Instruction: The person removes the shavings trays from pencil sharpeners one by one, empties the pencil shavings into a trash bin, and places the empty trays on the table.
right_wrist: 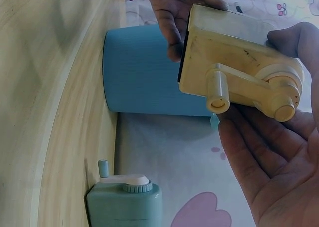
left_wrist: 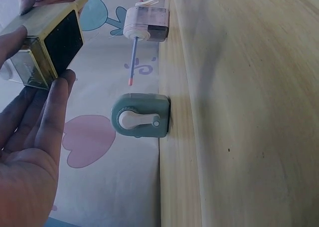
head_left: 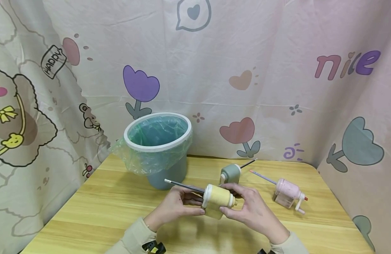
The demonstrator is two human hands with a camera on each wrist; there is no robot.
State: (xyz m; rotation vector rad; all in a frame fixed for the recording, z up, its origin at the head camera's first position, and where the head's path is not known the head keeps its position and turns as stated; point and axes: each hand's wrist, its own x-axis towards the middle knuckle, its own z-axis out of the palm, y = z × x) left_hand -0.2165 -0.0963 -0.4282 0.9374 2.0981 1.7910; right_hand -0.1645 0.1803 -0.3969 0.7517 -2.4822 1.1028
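Note:
A yellow hand-crank pencil sharpener (head_left: 219, 196) is held up over the table in both hands. A dark pencil (head_left: 185, 185) with a pale end sticks out of its white front, pointing left. My left hand (head_left: 174, 207) grips the front end, thumb on the near side and fingers beyond and below. My right hand (head_left: 256, 209) holds the crank end between thumb and fingers. In the right wrist view the yellow crank (right_wrist: 244, 77) shows, its handle free of the fingers. The left wrist view shows the sharpener's dark base (left_wrist: 64, 43).
Behind the hands stands a green sharpener (head_left: 231, 173) with a dark pencil (head_left: 248, 163) in it. A pink sharpener (head_left: 289, 188) holding a purple pencil (head_left: 263, 177) sits at the right. A blue bin (head_left: 170, 173) with a clear liner stands back left on the wooden table (head_left: 97, 197).

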